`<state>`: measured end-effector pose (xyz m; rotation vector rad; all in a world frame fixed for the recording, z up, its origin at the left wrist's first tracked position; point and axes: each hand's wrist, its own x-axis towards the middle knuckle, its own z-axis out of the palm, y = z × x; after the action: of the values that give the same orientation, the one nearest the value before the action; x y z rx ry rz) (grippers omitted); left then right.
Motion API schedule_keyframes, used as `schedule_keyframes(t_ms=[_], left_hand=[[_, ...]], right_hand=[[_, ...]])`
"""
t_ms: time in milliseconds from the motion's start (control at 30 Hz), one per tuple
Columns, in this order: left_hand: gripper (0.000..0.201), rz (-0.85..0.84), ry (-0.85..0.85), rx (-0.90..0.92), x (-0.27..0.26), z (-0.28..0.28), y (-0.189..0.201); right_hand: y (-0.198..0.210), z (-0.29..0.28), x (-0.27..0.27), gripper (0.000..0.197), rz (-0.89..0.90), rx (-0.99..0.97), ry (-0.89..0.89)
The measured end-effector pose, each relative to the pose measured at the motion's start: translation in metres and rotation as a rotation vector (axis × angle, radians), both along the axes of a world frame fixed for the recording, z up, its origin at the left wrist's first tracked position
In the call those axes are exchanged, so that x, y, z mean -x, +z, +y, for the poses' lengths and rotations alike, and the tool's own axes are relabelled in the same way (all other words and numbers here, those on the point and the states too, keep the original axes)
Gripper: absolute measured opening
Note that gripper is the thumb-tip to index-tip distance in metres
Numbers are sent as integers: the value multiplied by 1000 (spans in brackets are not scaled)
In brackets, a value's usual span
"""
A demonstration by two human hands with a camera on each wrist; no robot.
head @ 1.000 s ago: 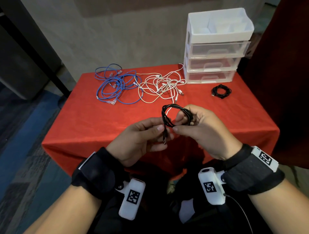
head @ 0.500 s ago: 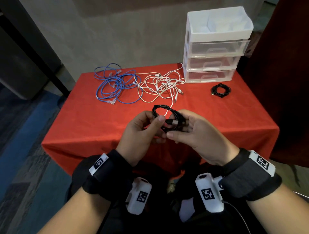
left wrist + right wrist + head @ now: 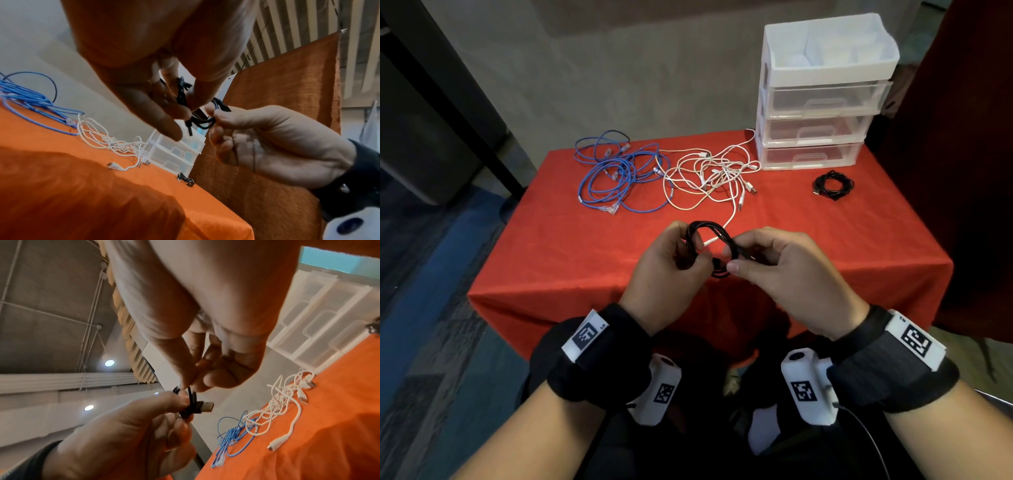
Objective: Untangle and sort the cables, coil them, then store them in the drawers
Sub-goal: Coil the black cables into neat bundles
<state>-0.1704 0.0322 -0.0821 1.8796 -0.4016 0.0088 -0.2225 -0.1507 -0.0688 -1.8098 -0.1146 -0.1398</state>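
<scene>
Drawers right of cable tangle on table

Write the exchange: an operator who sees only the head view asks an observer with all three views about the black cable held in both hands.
Operator: Which connector is on the black cable?
Observer: The right wrist view shows a flat metal USB plug poking out beside the thumb of the left hand.
Operator: Is any end loose?
Observer: In the left wrist view, a short end hangs free below the coil.
</scene>
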Motion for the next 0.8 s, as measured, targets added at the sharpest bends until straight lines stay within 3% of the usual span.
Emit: schedule_keyframes(t_ms=[100, 200, 467, 600, 700, 800], left_hand=[[12, 5, -63, -114, -1, 4, 6], [15, 48, -141, -143, -7, 8, 13], [3, 534, -450, 206, 2, 14, 28], [15, 643, -411, 397, 8, 10, 22], [30, 682, -298, 444, 8, 7, 16], [31, 662, -242, 444, 4, 6, 12]], right_hand=[[4, 1, 0, 15, -28, 38, 32], [7, 4, -1, 12, 33, -100, 78], [-1, -1, -7, 19, 166, -313, 61], [-4, -2, -8, 20, 249, -428, 90], [-3, -3, -9, 23, 253, -412, 97], [-4, -5, -10, 15, 244, -385, 96]])
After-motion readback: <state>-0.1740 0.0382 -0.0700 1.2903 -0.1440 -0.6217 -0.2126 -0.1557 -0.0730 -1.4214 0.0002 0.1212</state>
